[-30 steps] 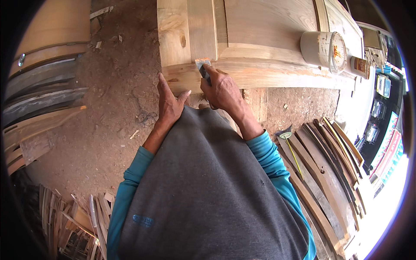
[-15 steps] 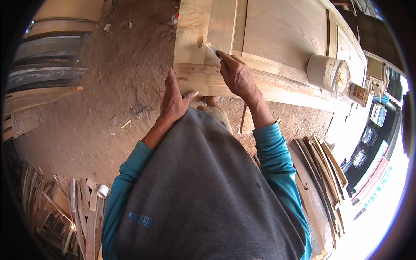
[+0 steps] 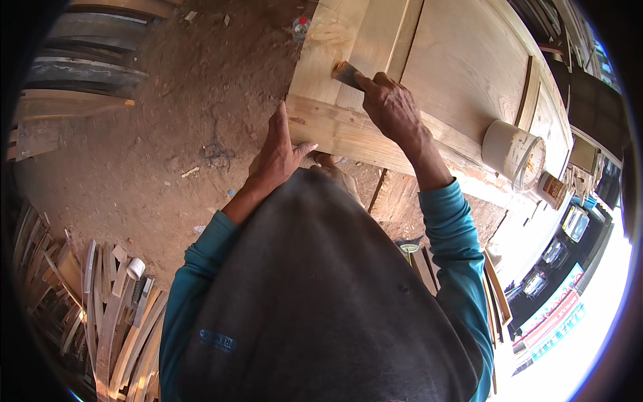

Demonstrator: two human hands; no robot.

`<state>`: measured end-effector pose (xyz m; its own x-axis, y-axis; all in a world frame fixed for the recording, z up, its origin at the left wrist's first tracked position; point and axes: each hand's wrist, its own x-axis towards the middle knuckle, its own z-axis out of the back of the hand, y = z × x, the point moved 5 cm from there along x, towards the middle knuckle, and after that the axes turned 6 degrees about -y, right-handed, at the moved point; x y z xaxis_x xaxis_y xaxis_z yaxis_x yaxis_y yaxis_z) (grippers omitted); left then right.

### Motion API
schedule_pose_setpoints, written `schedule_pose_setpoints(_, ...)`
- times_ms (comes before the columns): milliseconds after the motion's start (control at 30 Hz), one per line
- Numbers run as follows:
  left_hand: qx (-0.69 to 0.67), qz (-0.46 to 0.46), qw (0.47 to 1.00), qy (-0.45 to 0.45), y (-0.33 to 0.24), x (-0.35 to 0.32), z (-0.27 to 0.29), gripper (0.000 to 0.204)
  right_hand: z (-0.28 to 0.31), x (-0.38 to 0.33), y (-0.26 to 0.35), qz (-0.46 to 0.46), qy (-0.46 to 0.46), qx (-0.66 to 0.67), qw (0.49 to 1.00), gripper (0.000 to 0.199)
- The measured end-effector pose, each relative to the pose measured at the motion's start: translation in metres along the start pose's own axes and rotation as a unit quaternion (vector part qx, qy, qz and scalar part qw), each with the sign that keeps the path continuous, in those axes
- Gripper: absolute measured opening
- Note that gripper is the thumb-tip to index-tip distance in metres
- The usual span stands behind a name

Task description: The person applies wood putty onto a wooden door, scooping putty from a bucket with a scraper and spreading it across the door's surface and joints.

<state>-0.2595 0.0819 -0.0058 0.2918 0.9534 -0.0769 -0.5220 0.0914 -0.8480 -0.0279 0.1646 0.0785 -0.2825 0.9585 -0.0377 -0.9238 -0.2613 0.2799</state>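
Observation:
A pale wooden panelled door (image 3: 382, 37) lies flat in front of me. My right hand (image 3: 396, 110) is closed around a putty knife (image 3: 348, 75), whose blade has orange-brown filler at its tip. That tip meets the board of the door's frame close to a dark knot. At the door's near left corner, my left hand (image 3: 274, 155) rests against the edge with fingers stretched out and thumb spread apart. Its fingers are partly hidden behind one another.
Right of my hands stand a smeared white bucket (image 3: 499, 149) and a small brown-and-white can (image 3: 551, 191). A bottle with a red cap (image 3: 301, 28) lies past the door's left end. Wood strips (image 3: 110, 315) are heaped at lower left; stacked boards (image 3: 84, 70) lie at far left.
The putty knife has turned from edge-on to flatter, its tip now at the knot. My right hand has shifted right in the picture. The whole view has tilted; my left hand stays at the corner.

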Motion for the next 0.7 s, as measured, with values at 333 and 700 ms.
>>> schedule_pose_setpoints(333, -0.039, 0.041, 0.998, -0.004, 0.001, 0.0, -0.001, 0.109, -0.017, -0.001, 0.012, 0.006, 0.033, 0.004, 0.999, 0.048)
schedule_pose_setpoints(700, -0.03, 0.016, 0.999, -0.01, 0.001, 0.0, -0.002, 0.109, -0.027, -0.02, 0.016, 0.033, 0.025, 0.019, 0.999, 0.04)
